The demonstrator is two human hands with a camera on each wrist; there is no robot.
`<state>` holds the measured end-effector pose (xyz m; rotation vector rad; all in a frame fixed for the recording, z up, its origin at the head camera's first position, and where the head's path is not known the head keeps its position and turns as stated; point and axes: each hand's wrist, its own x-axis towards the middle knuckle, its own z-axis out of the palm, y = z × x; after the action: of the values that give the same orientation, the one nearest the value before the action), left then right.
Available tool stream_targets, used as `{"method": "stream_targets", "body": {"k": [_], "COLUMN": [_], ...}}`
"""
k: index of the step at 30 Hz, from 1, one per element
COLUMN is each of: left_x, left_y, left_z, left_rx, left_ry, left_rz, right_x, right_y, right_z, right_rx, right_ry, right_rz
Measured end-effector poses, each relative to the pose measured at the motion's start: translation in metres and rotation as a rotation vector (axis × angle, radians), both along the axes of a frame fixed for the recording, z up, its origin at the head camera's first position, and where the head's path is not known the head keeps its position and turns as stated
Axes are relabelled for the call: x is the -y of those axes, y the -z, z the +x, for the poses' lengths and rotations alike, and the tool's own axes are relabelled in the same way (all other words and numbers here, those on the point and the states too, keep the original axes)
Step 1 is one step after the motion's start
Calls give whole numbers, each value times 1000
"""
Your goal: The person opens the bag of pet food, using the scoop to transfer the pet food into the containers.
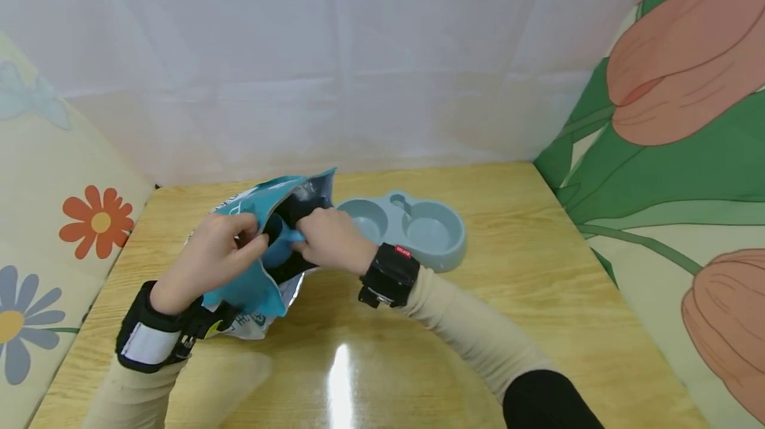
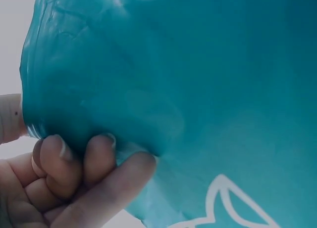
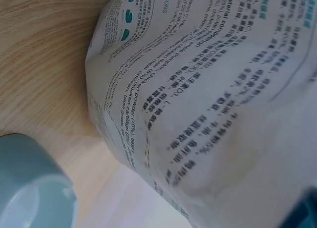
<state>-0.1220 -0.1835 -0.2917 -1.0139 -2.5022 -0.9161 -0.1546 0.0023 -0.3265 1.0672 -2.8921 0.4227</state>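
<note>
A teal and white pet food bag [image 1: 257,291] leans on the left part of the table, its mouth open toward the right. My left hand [image 1: 215,253] pinches the bag's edge; in the left wrist view its fingers [image 2: 106,193] press the teal film from outside, with the thumb on the other side. At the bag's mouth my right hand [image 1: 335,238] grips the handle of a blue scoop [image 1: 276,250]. The scoop's cup is partly inside the bag, and its contents cannot be made out. Printed ingredient text covers the bag's white side [image 3: 188,104] in the right wrist view.
A grey-blue double pet bowl [image 1: 452,256] stands just right of the bag, behind the right wrist. The wooden table [image 1: 478,343] meets a white cloth [image 1: 358,84] at the back. Flower-patterned panels [image 1: 657,216] flank both sides.
</note>
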Motion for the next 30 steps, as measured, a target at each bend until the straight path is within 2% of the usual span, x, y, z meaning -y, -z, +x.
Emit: {"method": "stream_targets", "body": {"k": [9,23,27,30], "left_x": [2,6,6,6], "left_y": [-2,-1,-1,0], "left_z": [-1,1,0,0], "left_rx": [13,27,29,35], "left_ry": [-9,-11,-16,-21], "left_rz": [0,7,0,-7], "right_x": [-19,-41,-43,-46], "right_y": [-5,18,20,17], "right_z": [15,24,25,24], "right_rx": [-85,-242,-242,-204], "right_ry": [46,47,42,43], "right_rz": [31,-223,-239,-237]}}
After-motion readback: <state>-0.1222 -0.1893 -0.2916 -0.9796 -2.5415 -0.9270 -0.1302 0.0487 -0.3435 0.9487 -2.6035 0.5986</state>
